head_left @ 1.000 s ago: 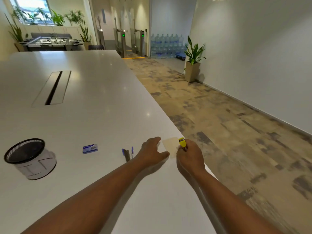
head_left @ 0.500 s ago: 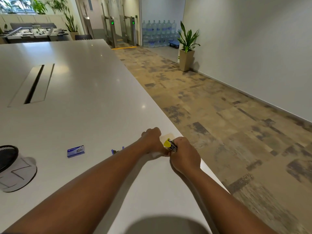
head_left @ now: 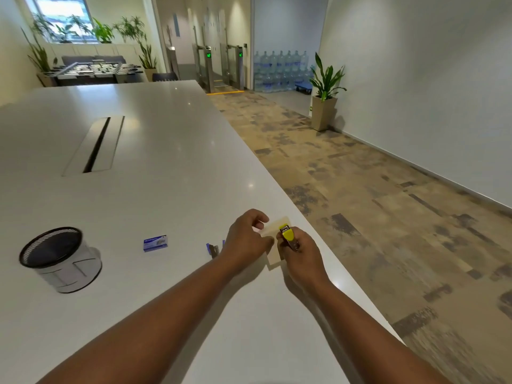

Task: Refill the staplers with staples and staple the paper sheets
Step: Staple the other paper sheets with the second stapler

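Note:
A small yellow stapler [head_left: 288, 236] is gripped in my right hand [head_left: 300, 252] near the table's right edge, its nose over cream paper sheets [head_left: 273, 228]. My left hand [head_left: 246, 239] pinches the left side of the sheets, holding them against the white table [head_left: 155, 167]. A blue stapler [head_left: 213, 249] lies just left of my left wrist, partly hidden by it. A blue box of staples [head_left: 155, 243] lies further left on the table.
A black mesh cup [head_left: 59, 257] stands at the near left. A cable slot [head_left: 97, 145] runs along the table's middle. The table's right edge drops to a patterned floor; a potted plant [head_left: 325, 92] stands by the far wall.
The yellow stapler has turned and now points away from me over the paper. My left hand has shifted from beside the stapler to pinching the sheets. The camera has tilted up.

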Demonstrator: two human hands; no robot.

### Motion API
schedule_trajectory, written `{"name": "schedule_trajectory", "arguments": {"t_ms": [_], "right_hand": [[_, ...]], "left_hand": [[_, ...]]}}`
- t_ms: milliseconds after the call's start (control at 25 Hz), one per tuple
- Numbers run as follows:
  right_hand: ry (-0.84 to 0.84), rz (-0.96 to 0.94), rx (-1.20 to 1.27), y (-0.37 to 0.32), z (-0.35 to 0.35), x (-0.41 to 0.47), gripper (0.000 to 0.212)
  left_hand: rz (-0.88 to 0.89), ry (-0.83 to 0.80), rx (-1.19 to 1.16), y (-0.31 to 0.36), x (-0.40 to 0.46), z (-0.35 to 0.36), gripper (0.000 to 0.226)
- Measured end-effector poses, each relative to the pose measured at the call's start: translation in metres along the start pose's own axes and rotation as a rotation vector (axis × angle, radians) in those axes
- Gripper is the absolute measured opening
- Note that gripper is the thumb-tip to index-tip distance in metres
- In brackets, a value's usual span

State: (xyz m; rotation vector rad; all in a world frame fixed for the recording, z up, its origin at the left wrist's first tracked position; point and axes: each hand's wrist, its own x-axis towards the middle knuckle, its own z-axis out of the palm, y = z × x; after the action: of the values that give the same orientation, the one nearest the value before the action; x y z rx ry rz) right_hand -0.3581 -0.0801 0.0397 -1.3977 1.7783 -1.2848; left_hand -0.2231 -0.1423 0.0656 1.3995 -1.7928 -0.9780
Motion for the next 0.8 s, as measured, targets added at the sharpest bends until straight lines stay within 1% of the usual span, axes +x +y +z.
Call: {"name": "schedule_trajectory", "arguments": {"t_ms": [80,120,160,240,280,320,400,440,520,640,720,800], "right_hand": [[-0.038,-0.001,0.211,-0.020,0.013,-0.012,0.018],[-0.071,0.025,0.329,-0.029,0.021,-0.019,0.015],[-0.115,0.078,0.439,-0.039,0.028,-0.024,0.011],[-0.225,0.239,0.595,-0.054,0.040,-0.030,0.009],[-0.295,0.320,0.655,-0.059,0.046,-0.032,0.007],[-0.370,0.393,0.722,-0.063,0.052,-0.035,0.004],[-0.513,0.492,0.822,-0.071,0.067,-0.043,0.005],[-0.567,0.506,0.827,-0.073,0.076,-0.048,0.008],[-0.633,0.501,0.812,-0.079,0.091,-0.057,0.019],[-0.643,0.479,0.770,-0.087,0.109,-0.068,0.021],[-0.593,0.430,0.742,-0.086,0.118,-0.069,0.021],[-0.551,0.395,0.739,-0.081,0.123,-0.071,0.023]], "left_hand": [[-0.042,0.058,-0.148,-0.005,-0.014,-0.024,0.046],[-0.049,0.069,-0.271,-0.009,-0.022,-0.037,0.042],[-0.060,0.070,-0.433,-0.014,-0.031,-0.052,0.036],[-0.128,0.017,-0.796,-0.022,-0.045,-0.075,0.027],[-0.155,-0.006,-0.873,-0.028,-0.053,-0.085,0.026],[-0.172,-0.022,-0.851,-0.036,-0.059,-0.093,0.028],[-0.190,-0.066,-0.703,-0.055,-0.072,-0.105,0.033],[-0.193,-0.100,-0.653,-0.062,-0.079,-0.110,0.034],[-0.192,-0.120,-0.650,-0.071,-0.092,-0.117,0.035],[-0.176,0.038,-0.737,-0.078,-0.102,-0.128,0.031],[-0.173,0.160,-0.797,-0.086,-0.106,-0.135,0.018],[-0.175,0.245,-0.824,-0.099,-0.114,-0.140,0.007]]}}
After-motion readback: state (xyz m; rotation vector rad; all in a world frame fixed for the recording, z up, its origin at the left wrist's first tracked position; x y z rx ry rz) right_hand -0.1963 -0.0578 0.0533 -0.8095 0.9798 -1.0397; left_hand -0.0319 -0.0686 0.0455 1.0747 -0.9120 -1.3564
